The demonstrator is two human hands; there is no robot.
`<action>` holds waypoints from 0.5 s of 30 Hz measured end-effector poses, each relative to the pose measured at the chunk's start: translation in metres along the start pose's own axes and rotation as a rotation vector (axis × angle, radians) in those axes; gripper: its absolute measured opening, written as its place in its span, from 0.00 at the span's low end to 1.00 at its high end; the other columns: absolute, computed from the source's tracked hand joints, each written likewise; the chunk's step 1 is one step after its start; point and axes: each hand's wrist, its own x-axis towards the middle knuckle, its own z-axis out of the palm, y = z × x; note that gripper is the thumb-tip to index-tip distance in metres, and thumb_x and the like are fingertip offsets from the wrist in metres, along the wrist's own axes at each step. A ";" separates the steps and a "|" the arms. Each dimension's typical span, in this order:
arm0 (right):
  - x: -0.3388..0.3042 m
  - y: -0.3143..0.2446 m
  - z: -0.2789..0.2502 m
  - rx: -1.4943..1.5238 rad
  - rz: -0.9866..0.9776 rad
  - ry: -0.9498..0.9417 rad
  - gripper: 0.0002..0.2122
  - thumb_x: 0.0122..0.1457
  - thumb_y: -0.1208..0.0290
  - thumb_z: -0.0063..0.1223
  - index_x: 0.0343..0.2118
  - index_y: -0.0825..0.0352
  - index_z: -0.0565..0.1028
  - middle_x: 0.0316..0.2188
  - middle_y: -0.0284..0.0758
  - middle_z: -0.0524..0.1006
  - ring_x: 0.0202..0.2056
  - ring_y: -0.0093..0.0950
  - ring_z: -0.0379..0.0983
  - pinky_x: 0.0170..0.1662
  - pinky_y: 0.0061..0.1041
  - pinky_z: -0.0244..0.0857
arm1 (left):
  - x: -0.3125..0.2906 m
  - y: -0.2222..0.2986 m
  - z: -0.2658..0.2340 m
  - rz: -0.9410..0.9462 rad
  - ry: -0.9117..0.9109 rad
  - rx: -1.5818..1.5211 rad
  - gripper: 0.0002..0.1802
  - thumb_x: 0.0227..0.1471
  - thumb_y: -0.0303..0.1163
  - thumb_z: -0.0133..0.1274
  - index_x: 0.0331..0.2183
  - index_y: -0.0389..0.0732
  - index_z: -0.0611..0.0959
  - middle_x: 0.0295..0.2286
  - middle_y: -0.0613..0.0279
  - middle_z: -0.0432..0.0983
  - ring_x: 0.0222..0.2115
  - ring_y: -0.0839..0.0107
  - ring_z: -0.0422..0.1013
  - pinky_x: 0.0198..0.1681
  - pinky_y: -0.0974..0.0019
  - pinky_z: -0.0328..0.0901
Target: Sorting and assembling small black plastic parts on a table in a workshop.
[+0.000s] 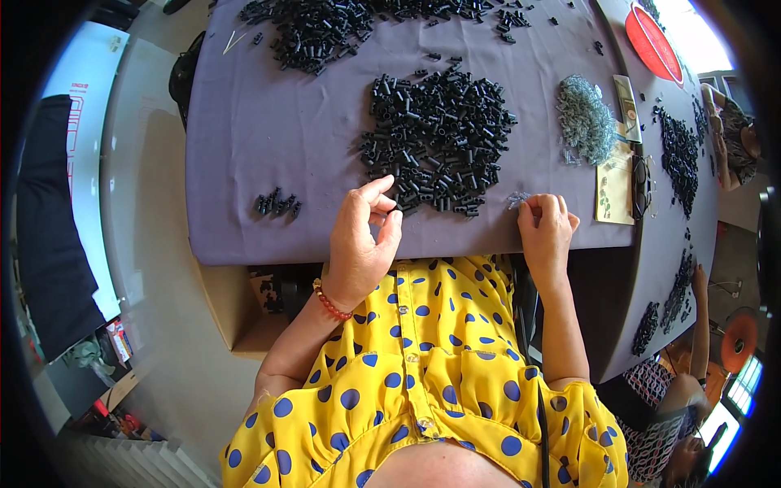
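Observation:
My left hand is at the near left edge of a large pile of small black tube-shaped pieces. Its thumb and a bent finger come together around what looks like one small black piece, mostly hidden; the index finger stretches toward the pile. My right hand rests by the table's near edge, right of the pile. Its thumb and fingertips are pinched beside a few tiny clear pieces; what they hold is too small to make out. Farther back on the right lies a heap of clear greyish small pieces.
A small group of black pieces lies left of my left hand. More black piles cover the far side. On the right are a tan booklet, eyeglasses and a red basket. Other people sit at the adjoining table.

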 end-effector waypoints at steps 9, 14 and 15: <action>0.000 0.000 -0.009 0.070 0.011 0.006 0.05 0.57 0.77 0.59 0.33 0.64 0.73 0.25 0.32 0.76 0.27 0.31 0.74 0.49 0.29 0.57 | -0.003 0.004 -0.003 -0.346 -0.101 -0.418 0.24 0.58 0.18 0.56 0.56 0.37 0.73 0.38 0.65 0.74 0.38 0.78 0.72 0.43 0.73 0.70; 0.006 -0.022 -0.019 0.125 -0.175 0.015 0.11 0.60 0.83 0.52 0.45 0.66 0.76 0.33 0.33 0.76 0.38 0.31 0.74 0.50 0.28 0.56 | 0.003 0.007 -0.009 -0.791 -0.282 -1.030 0.23 0.63 0.23 0.52 0.58 0.37 0.72 0.43 0.61 0.78 0.39 0.74 0.77 0.39 0.74 0.71; 0.008 -0.027 -0.020 0.136 -0.188 0.010 0.11 0.60 0.83 0.52 0.45 0.66 0.76 0.33 0.33 0.76 0.38 0.31 0.74 0.50 0.28 0.56 | 0.002 0.007 -0.010 -0.812 -0.305 -1.078 0.22 0.65 0.25 0.50 0.59 0.38 0.71 0.46 0.60 0.78 0.40 0.74 0.77 0.41 0.74 0.71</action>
